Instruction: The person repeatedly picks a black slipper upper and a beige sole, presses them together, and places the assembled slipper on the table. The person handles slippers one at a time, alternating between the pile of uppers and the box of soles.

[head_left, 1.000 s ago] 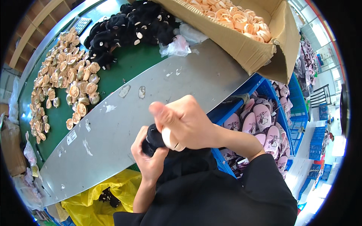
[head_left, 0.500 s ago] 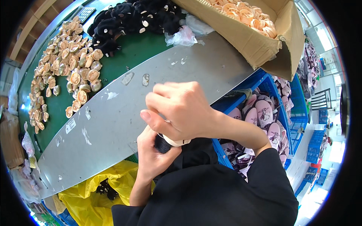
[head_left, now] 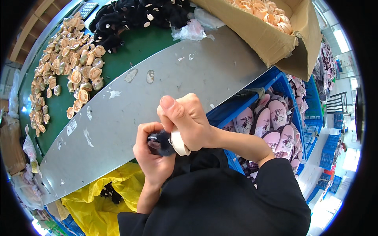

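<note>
My left hand [head_left: 152, 163] is closed around a small black fluffy piece [head_left: 164, 142] that has a darker pinkish oval patch on it. Against its right side sits a cream ring-shaped band [head_left: 179, 144], and my right hand [head_left: 191, 121] grips this band with curled fingers, thumb pointing up. The band and the fluffy piece touch; whether they are joined is hidden by my fingers. Both hands are held in front of my body, over the near edge of a grey metal ledge [head_left: 130, 114].
Beyond the ledge, a green surface [head_left: 136, 51] bears many beige shell-like pieces [head_left: 75, 74] and a heap of black fluffy pieces [head_left: 138, 17]. A cardboard box [head_left: 252, 39] holds peach-coloured bands [head_left: 271, 15]. Pink slippers [head_left: 277, 112] fill blue crates [head_left: 281, 84]. A yellow bag [head_left: 90, 208] hangs lower left.
My right hand has turned and dropped slightly, its thumb swinging upward. My left hand has shifted left and up, so more of the black fluffy piece and the cream band shows.
</note>
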Action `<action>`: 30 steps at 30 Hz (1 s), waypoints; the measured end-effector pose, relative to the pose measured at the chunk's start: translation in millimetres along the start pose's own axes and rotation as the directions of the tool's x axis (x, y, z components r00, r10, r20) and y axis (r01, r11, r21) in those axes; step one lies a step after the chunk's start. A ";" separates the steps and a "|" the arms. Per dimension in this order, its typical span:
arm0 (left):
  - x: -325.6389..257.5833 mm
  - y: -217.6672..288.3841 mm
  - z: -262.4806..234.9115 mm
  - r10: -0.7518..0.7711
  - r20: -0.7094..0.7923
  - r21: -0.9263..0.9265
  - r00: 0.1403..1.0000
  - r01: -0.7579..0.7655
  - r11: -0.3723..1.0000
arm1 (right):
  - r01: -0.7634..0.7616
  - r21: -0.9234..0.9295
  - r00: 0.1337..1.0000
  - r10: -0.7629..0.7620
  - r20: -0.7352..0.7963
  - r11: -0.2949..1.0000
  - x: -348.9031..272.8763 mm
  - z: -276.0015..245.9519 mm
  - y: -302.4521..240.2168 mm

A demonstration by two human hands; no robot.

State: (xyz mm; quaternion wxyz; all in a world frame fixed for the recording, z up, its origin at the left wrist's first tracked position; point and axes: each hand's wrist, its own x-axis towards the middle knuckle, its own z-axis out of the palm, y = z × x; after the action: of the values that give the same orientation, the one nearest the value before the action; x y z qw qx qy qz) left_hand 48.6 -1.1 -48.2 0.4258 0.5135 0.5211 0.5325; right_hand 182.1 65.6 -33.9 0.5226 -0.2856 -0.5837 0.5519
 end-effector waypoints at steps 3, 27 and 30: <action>3.9 9.1 0.7 0.010 -0.042 -0.060 0.999 -0.012 0.998 | -0.030 -0.014 0.999 0.029 -0.046 0.999 0.8 -0.1 0.2; 16.8 -12.8 -5.7 0.181 -0.092 -0.172 0.979 -0.195 0.966 | 0.370 -0.716 0.865 -0.501 0.033 0.592 -11.3 -6.4 5.2; 22.1 -16.9 -5.0 0.297 -0.129 0.078 0.946 -0.289 0.954 | 0.352 -0.741 0.861 -0.508 0.017 0.572 -14.5 -8.6 20.1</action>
State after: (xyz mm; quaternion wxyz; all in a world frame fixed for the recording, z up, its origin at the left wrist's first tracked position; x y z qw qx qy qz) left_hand 39.8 21.8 -62.4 0.2897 0.5587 0.4827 0.6090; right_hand 189.4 60.0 -58.5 0.5407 -0.3695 -0.7489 0.1010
